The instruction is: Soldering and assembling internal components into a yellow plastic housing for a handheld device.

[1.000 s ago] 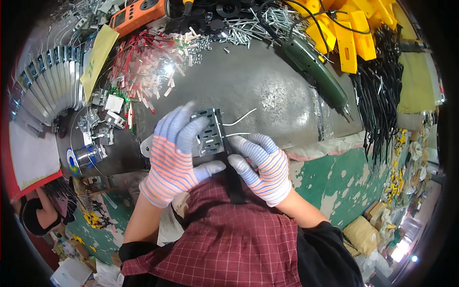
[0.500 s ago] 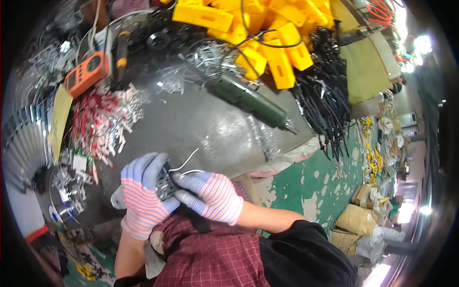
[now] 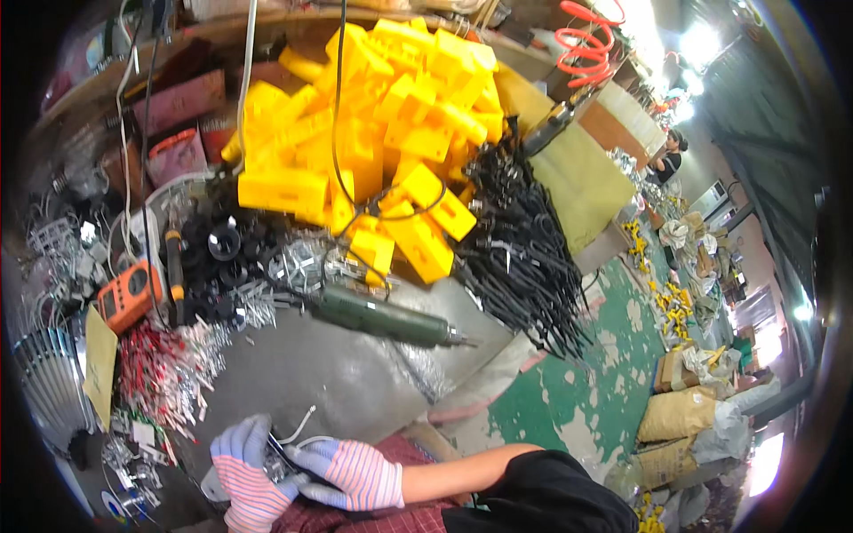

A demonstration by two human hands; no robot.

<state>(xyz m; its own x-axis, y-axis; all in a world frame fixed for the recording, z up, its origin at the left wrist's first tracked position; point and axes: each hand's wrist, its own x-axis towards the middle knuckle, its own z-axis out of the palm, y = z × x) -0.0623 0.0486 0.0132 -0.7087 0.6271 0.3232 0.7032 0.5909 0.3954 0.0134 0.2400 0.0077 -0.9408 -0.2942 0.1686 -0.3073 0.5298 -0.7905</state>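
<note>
My left hand (image 3: 247, 471), in a striped knit glove, is closed round a small dark part (image 3: 278, 457) low in the view. My right hand (image 3: 354, 476), gloved alike, presses its fingers against the part's other side. A thin white wire (image 3: 302, 424) sticks up from between the hands. A pale metal piece (image 3: 213, 486) shows beside my left hand; whether it joins the dark part I cannot tell. Fingers cover most of what I hold. Beyond the hands, a green electric screwdriver (image 3: 382, 320) lies on the grey worktop (image 3: 267, 382), its tip to the right.
Yellow plastic housings (image 3: 355, 142) are heaped at the back, with black cables (image 3: 524, 258) right of them. On the left are red-and-white wired pieces (image 3: 169, 369), an orange meter-like box (image 3: 129, 298) and stacked metal strips (image 3: 53, 382). A person (image 3: 673, 160) is far off, right.
The view has tilted upward, so my hands and the worktop appear lower and more of the yellow heap shows. Both hands keep hold of the dark part.
</note>
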